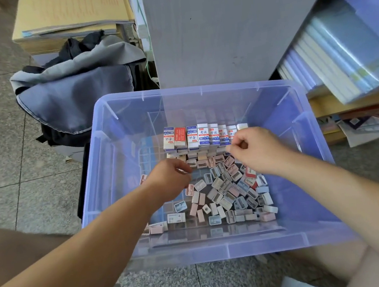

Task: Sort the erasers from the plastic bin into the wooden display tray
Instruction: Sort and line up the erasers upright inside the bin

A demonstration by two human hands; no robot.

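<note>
A translucent blue plastic bin [107, 176] sits on the floor in front of me. Along its far side stands a row of upright sleeved erasers [203, 136], white with blue or red print. Nearer me lies a loose heap of small pastel pieces [227, 195]. My left hand [170, 181] reaches into the bin with its fingers curled down at the heap's left edge; its fingertips are hidden. My right hand [258, 152] hovers at the right end of the row, thumb and forefinger pinched together on a small pale eraser. No wooden tray is in view.
A grey and black backpack [75, 85] lies on the floor left of the bin, in front of stacked cardboard boxes [70, 17]. A grey cabinet side [218, 29] rises behind the bin. Shelves of wrapped notebooks [339, 55] stand at the right.
</note>
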